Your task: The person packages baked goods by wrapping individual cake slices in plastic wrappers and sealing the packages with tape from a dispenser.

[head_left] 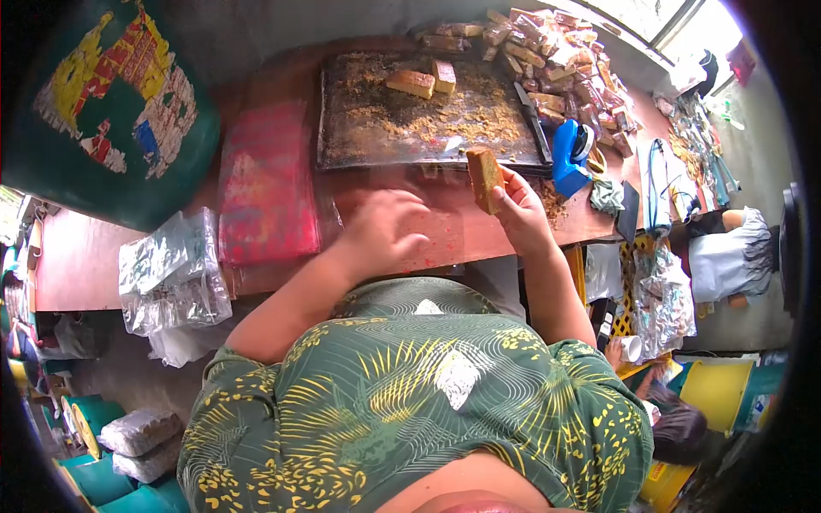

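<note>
My right hand [523, 214] pinches a brown-topped, yellow-sided cake bar [485, 178] and holds it upright over the table's near part. Left of it, my left hand [389, 229] is over the table edge, blurred by motion. Its thumb and fingers look apart, with nothing clearly held. Clear plastic [440, 218] seems to lie on the tabletop beside that hand. Beyond both hands, a dark baking tray [359, 150] is strewn with crumbs. Two more cake pieces, one lying [410, 84] and one beside it [444, 77], sit near its far side.
A knife [532, 120] rests along the tray's right edge, near a blue tape dispenser [568, 167]. Wrapped bars [556, 64] are heaped behind. Red-tinted plastic [269, 184] lies left, with clear bags [175, 274] overhanging the edge and a green container [184, 111] behind. Another person [676, 419] is lower right.
</note>
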### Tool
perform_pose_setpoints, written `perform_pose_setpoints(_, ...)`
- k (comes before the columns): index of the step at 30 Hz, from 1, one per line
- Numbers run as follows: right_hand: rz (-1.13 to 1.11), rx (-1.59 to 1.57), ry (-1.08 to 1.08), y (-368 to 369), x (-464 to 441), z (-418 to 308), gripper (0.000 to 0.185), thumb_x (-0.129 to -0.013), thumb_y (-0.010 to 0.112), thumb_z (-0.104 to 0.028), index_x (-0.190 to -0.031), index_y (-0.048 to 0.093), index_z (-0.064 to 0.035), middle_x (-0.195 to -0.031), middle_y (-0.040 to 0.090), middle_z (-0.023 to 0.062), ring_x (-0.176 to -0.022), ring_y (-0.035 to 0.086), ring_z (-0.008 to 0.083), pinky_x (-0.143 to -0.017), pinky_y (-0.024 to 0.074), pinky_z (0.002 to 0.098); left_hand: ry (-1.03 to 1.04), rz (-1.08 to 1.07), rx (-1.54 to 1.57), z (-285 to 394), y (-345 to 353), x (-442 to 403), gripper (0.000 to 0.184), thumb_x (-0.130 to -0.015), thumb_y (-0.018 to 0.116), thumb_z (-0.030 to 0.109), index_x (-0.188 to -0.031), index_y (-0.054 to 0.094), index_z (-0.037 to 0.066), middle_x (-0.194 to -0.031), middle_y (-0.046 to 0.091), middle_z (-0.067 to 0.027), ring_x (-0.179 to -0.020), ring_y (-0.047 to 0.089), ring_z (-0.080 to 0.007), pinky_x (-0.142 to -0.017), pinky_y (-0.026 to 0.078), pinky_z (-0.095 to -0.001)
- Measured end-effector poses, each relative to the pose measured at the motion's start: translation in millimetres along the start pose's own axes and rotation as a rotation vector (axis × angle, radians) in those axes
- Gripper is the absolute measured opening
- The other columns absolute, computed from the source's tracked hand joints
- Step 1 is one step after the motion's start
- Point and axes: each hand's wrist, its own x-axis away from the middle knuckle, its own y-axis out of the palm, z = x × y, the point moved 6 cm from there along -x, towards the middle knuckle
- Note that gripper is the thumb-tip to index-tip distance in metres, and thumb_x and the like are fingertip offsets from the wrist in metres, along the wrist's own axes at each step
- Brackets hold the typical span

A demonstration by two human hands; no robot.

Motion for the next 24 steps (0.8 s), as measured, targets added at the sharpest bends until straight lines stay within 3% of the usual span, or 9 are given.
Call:
perform_pose_setpoints(1, -0.035, 0.083, 0.014, 1.5, 1.4, -0.9, 0.053, -0.1, 0.072, -0.017, -0.146, 0.05, -0.0015, -0.123, 0.067, 0.0067, -0.108, 0.064, 0.014, -0.096, 0.0519, 0.032, -0.07, 0.072, -0.189, -3.5, -19.3, 7.7, 0.055, -0.086, 0.082, 0.035, -0.131, 0.066, 0.009, -0.143, 0.058, -0.012, -0.139, 0.046, -0.0328, -0.119, 0.036, -0.0454)
perform_pose_setpoints(6, -0.232, 0.539, -0.079, 45.0, 0.3, 4.9, 0.06, -0.091, 0.079, -0.008, -0.146, 0.054, -0.0078, -0.116, 0.069, 0.005, -0.104, 0.063, 0.0115, -0.09, 0.0534, 0.0305, -0.222, 0.08, -0.398, -30.0, -19.1, 44.0, 0.073, -0.082, 0.082, 0.048, -0.139, 0.06, 0.008, -0.147, 0.054, -0.0104, -0.14, 0.044, -0.0321, -0.119, 0.035, -0.0479)
perform_pose_setpoints(9, -0.21, 0.907, -0.209, 69.9, -13.4, 11.4, 0.062, -0.084, 0.084, -0.006, -0.141, 0.06, -0.0083, -0.121, 0.07, 0.0085, -0.107, 0.064, 0.0177, -0.091, 0.0534, 0.0319, -0.211, 0.105, -0.4, -31.2, -15.2, 50.0, 0.074, -0.081, 0.082, 0.048, -0.139, 0.06, 0.007, -0.148, 0.053, -0.0102, -0.141, 0.044, -0.0321, -0.119, 0.035, -0.0482)
perform_pose_setpoints(10, -0.205, 1.012, -0.335, 74.6, -19.1, 14.9, 0.062, -0.079, 0.086, -0.008, -0.136, 0.062, -0.0074, -0.122, 0.07, 0.0116, -0.107, 0.066, 0.0245, -0.091, 0.0543, 0.0345, -0.203, 0.12, -0.397, -31.0, -15.8, 49.9, 0.074, -0.081, 0.083, 0.047, -0.139, 0.06, 0.007, -0.148, 0.053, -0.0102, -0.141, 0.044, -0.0322, -0.119, 0.035, -0.0482)
perform_pose_setpoints(11, -0.2, 0.998, -0.34, 77.2, -22.4, 22.2, 0.057, -0.076, 0.085, -0.014, -0.13, 0.066, -0.0089, -0.118, 0.071, 0.0162, -0.106, 0.066, 0.0374, -0.093, 0.0552, 0.0448, -0.207, 0.111, -0.39, -30.7, -15.8, 49.7, 0.074, -0.081, 0.083, 0.046, -0.139, 0.06, 0.006, -0.148, 0.053, -0.0102, -0.141, 0.044, -0.0324, -0.119, 0.035, -0.0483)
perform_pose_setpoints(16, -0.21, 1.082, -0.468, 72.7, -19.3, 26.3, 0.056, -0.075, 0.085, -0.014, -0.129, 0.067, -0.0098, -0.115, 0.073, 0.0151, -0.109, 0.066, 0.0365, -0.096, 0.0554, 0.0445, -0.218, 0.087, -0.377, -26.4, -20.4, 46.4, 0.073, -0.08, 0.084, 0.046, -0.137, 0.061, 0.006, -0.147, 0.054, -0.0105, -0.14, 0.044, -0.033, -0.119, 0.036, -0.0481)
perform_pose_setpoints(19, -0.206, 1.039, -0.381, 69.8, -17.6, 23.1, 0.057, -0.076, 0.087, -0.018, -0.129, 0.068, -0.0145, -0.121, 0.071, 0.0133, -0.115, 0.063, 0.037, -0.102, 0.0513, 0.0468, -0.267, 0.034, -0.373, -25.7, -24.7, 39.8, 0.072, -0.08, 0.084, 0.046, -0.136, 0.062, 0.007, -0.145, 0.055, -0.0107, -0.138, 0.046, -0.0333, -0.116, 0.038, -0.0477)
perform_pose_setpoints(22, -0.03, 1.226, -0.542, 72.8, 7.3, 7.6, 0.059, -0.074, 0.09, -0.019, -0.128, 0.068, -0.0142, -0.129, 0.065, 0.0104, -0.124, 0.057, 0.035, -0.105, 0.0463, 0.0475, -0.316, 0.011, -0.308, -36.9, -40.3, 17.5, 0.07, -0.08, 0.084, 0.045, -0.136, 0.062, 0.008, -0.144, 0.056, -0.0109, -0.136, 0.047, -0.0333, -0.113, 0.04, -0.0476)
perform_pose_setpoints(24, -0.182, 1.225, -0.542, 76.0, 34.5, 10.3, 0.055, -0.078, 0.086, -0.029, -0.13, 0.069, -0.0201, -0.131, 0.064, 0.0081, -0.125, 0.056, 0.0339, -0.108, 0.0422, 0.0494, -0.244, 0.155, -0.35, -38.0, -55.5, -5.7, 0.069, -0.08, 0.083, 0.048, -0.135, 0.063, 0.011, -0.144, 0.055, -0.0072, -0.139, 0.044, -0.0305, -0.113, 0.038, -0.0489)
